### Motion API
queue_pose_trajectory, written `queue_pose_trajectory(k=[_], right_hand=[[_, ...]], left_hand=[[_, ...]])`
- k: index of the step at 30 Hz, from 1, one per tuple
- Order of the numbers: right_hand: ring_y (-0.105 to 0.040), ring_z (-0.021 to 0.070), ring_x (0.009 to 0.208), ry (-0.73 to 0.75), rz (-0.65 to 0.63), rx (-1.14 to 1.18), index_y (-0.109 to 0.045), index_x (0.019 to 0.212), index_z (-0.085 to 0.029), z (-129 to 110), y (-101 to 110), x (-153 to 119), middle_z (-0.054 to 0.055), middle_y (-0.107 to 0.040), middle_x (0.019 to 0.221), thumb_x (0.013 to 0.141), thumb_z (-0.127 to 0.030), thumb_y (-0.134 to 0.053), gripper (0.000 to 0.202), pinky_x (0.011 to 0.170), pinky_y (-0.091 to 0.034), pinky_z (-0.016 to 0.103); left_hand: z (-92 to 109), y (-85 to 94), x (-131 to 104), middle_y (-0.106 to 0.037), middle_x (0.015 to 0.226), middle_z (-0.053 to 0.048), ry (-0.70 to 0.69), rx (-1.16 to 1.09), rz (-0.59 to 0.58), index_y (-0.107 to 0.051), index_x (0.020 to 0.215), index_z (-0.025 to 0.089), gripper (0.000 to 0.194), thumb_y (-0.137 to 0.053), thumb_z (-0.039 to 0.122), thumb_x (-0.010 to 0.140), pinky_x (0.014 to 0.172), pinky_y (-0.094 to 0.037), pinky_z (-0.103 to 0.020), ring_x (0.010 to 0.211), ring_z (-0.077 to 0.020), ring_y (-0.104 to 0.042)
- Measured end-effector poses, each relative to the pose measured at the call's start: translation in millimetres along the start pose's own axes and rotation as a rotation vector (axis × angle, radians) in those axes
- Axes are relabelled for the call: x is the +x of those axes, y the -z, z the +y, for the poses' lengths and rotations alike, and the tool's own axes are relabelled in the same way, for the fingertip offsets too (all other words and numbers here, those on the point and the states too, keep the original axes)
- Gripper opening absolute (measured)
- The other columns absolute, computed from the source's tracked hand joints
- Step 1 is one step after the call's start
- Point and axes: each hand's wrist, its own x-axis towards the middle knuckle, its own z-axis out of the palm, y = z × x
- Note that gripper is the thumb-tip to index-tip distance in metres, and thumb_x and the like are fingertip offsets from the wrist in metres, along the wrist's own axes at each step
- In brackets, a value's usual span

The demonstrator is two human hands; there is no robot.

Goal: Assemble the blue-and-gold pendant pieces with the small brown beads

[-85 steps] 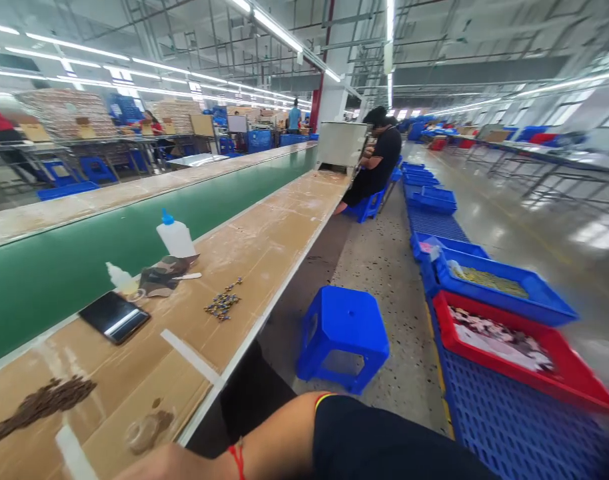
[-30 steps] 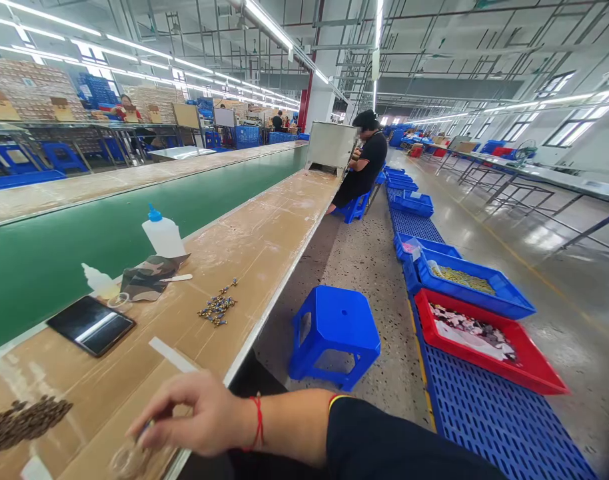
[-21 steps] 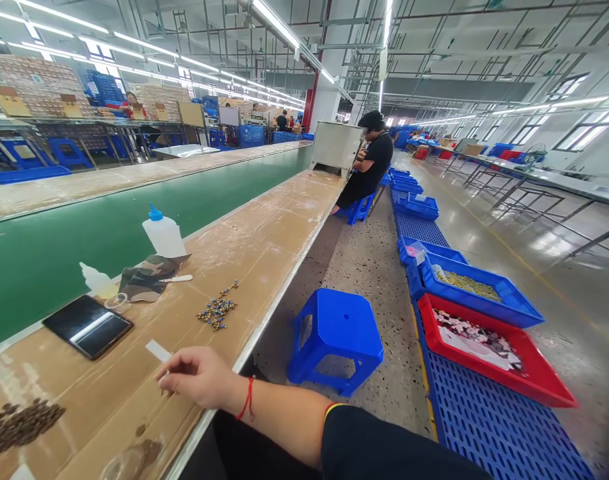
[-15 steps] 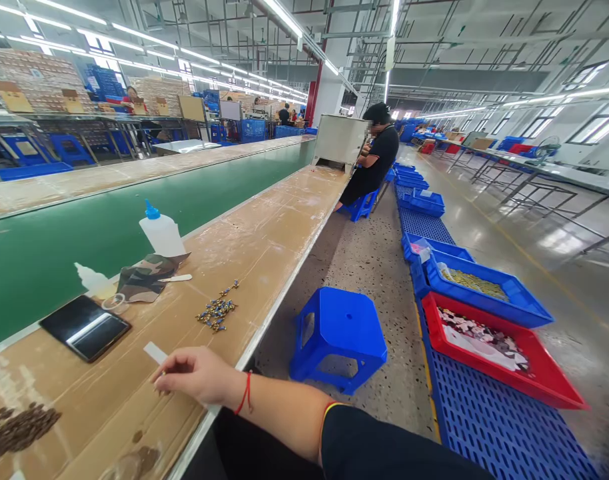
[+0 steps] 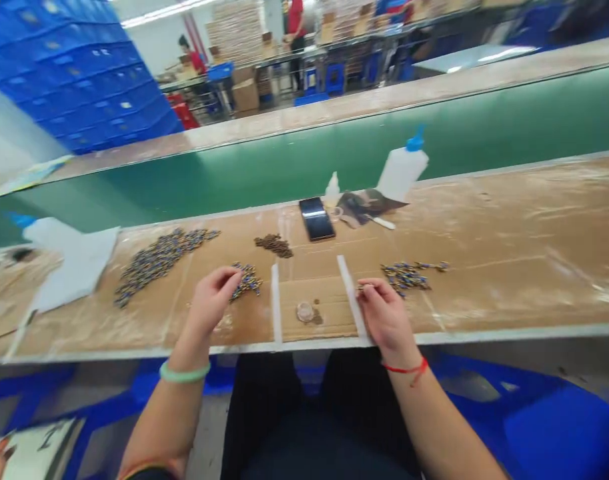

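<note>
My left hand [image 5: 213, 300] has thumb and forefinger pinched together at the left edge of a small heap of blue-and-gold metal pieces [image 5: 247, 281]. Whatever lies between its fingertips is hidden. My right hand [image 5: 386, 315] is closed in a pinch beside a white strip [image 5: 351, 293]; a tiny bit of something shows at its fingertips, too blurred to name. Another heap of blue-and-gold pieces [image 5: 407, 277] lies just beyond that hand. Between the hands are a second white strip [image 5: 276, 303] and a small round dish [image 5: 305, 311].
A larger heap of pieces [image 5: 159, 260] lies to the left, and small brown pieces [image 5: 274, 245] are at the middle. Behind stand a phone [image 5: 317, 219], a small dropper bottle [image 5: 332, 189] and a blue-capped white bottle [image 5: 402, 172]. A green belt [image 5: 264, 163] runs past the cardboard-covered table.
My view has swung left and down from the aisle to the table in front of me. My left hand has come into view, and my right hand is now by the right white strip.
</note>
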Motion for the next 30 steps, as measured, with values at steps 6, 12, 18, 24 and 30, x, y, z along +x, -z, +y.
queue_pose_trajectory(k=[6,12,18,24,30], right_hand=[[-0.063,0.0127,0.072,-0.063,0.080,0.092,-0.080,0.088,-0.027,-5.2,-8.6,-1.0,0.000,-0.072,0.080,0.070,-0.048,-0.095,0.031,0.069,-0.053,0.026],[-0.063,0.0142,0.071,-0.053,0.101,0.069,-0.080,0.086,-0.027,-8.5,-16.8,-2.4,0.000,-0.072,0.078,0.067,-0.052,-0.095,0.035,0.068,-0.052,0.029],[-0.063,0.0144,0.073,-0.055,0.094,0.066,-0.080,0.087,-0.027,-7.3,-16.9,-3.9,0.001,-0.072,0.080,0.069,-0.053,-0.094,0.034,0.070,-0.052,0.029],[-0.062,0.0146,0.072,-0.041,0.092,0.042,-0.079,0.089,-0.028,-7.5,-18.3,-5.2,0.000,-0.071,0.079,0.073,-0.052,-0.091,0.031,0.070,-0.052,0.030],[-0.062,0.0151,0.073,-0.056,0.100,0.051,-0.079,0.088,-0.028,-8.1,-17.8,-4.9,0.000,-0.070,0.078,0.071,-0.051,-0.092,0.031,0.070,-0.052,0.031]], left_hand=[[-12.5,-31.2,70.5,-0.080,0.094,-0.006,0.054,0.296,-0.117,-0.079,0.088,0.020,0.010,-0.071,0.023,0.084,0.084,-0.056,-0.034,0.089,-0.0230,-0.071],[-13.9,-34.6,99.5,-0.080,0.112,-0.011,0.096,0.493,-0.102,-0.080,0.102,0.020,0.021,-0.074,0.020,0.082,0.100,-0.052,-0.044,0.114,-0.0322,-0.070],[-18.5,-38.0,106.9,-0.079,0.117,-0.010,0.088,0.573,-0.111,-0.081,0.106,0.021,0.023,-0.067,0.021,0.088,0.102,-0.052,-0.043,0.117,-0.0306,-0.069],[-19.9,-43.2,110.7,-0.079,0.117,-0.010,0.080,0.593,-0.112,-0.082,0.107,0.022,0.026,-0.061,0.022,0.091,0.097,-0.054,-0.042,0.113,-0.0297,-0.070],[-17.6,-42.2,111.6,-0.079,0.116,-0.011,0.039,0.590,-0.122,-0.082,0.104,0.021,0.026,-0.060,0.018,0.090,0.097,-0.054,-0.044,0.113,-0.0305,-0.070]])
